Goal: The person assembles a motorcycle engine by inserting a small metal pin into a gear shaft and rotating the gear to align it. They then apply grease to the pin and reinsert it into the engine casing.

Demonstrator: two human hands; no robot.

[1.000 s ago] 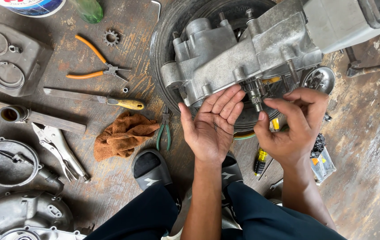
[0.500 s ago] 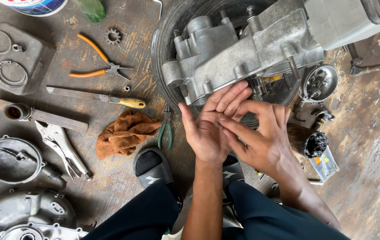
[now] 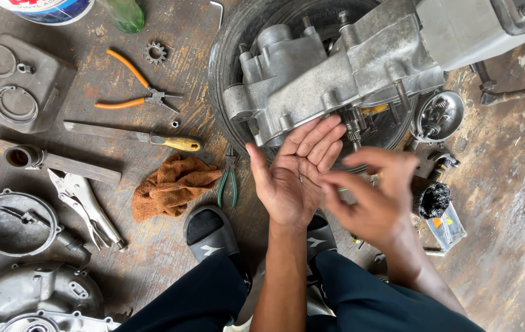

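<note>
We see left hand (image 3: 293,175) palm up, fingers spread, empty, below engine casing (image 3: 330,74). Right hand (image 3: 373,200) at 3 o'clock, blurred, fingers loosely curled; can't tell grip.

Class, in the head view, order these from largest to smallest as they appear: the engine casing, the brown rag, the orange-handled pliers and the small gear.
1. Engine casing
2. Brown rag and orange-handled pliers: the pliers look longer, the rag covers more area, so this is unsure.
3. Small gear

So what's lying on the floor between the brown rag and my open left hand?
In the head view, small green-handled pliers lie on the floor between the brown rag and the open left hand.
</note>
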